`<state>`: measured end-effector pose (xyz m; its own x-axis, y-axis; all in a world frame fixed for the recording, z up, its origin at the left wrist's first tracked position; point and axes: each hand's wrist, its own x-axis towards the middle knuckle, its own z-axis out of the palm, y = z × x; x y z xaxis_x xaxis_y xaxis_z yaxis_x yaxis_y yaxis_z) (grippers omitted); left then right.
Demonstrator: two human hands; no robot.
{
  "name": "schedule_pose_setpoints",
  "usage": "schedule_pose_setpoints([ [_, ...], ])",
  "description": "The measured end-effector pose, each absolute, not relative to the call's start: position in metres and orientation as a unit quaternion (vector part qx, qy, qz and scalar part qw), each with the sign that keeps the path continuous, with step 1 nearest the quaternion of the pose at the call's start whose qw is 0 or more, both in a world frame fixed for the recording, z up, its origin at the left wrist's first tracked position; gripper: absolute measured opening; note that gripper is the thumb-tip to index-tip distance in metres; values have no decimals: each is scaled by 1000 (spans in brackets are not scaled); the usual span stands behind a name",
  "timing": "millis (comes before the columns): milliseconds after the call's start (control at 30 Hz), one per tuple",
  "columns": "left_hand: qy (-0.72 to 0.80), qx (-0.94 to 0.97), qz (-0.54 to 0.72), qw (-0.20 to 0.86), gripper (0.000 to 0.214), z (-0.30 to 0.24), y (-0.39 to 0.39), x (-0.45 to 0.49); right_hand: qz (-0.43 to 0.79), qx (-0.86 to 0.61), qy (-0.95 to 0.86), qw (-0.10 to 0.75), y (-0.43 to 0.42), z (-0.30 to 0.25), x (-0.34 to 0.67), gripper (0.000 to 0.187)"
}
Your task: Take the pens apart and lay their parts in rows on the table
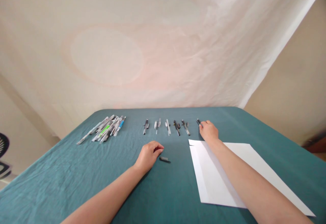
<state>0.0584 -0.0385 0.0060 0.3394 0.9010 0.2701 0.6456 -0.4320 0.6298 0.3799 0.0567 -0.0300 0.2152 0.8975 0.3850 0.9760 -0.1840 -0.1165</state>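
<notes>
Head view: right hand point(209, 131), right of centre, fingers curled down onto a dark pen point(198, 121) at the row's right end. Left hand point(149, 154), centre frame, rests loosely curled and empty on the teal tabletop point(76, 183), a pen cap point(164, 159) just beside it. White paper point(211, 180) lies lower right.

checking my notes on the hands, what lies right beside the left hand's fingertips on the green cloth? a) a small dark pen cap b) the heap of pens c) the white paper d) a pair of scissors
a: the small dark pen cap lies just off the left hand.
</notes>
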Motion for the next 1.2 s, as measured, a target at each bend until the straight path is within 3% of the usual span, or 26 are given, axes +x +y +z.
schedule_pose_setpoints([
  [333, 487, 791, 303, 214, 15, 6, -39, 58, -103, -735, -653, 152, 57, -25, 378, 28],
  [967, 463, 802, 307, 219, 15, 7, -38, 59, -68, -661, -716, 213, 39, -2, 352, 28],
  [1100, 471, 787, 310, 252, 18, 5, -37, 59, 32, -556, -802, 218, 19, 18, 308, 24],
  [1200, 473, 763, 333, 288, 28, 4, -37, 58, 119, -442, -871, 175, -4, 24, 267, 24],
])
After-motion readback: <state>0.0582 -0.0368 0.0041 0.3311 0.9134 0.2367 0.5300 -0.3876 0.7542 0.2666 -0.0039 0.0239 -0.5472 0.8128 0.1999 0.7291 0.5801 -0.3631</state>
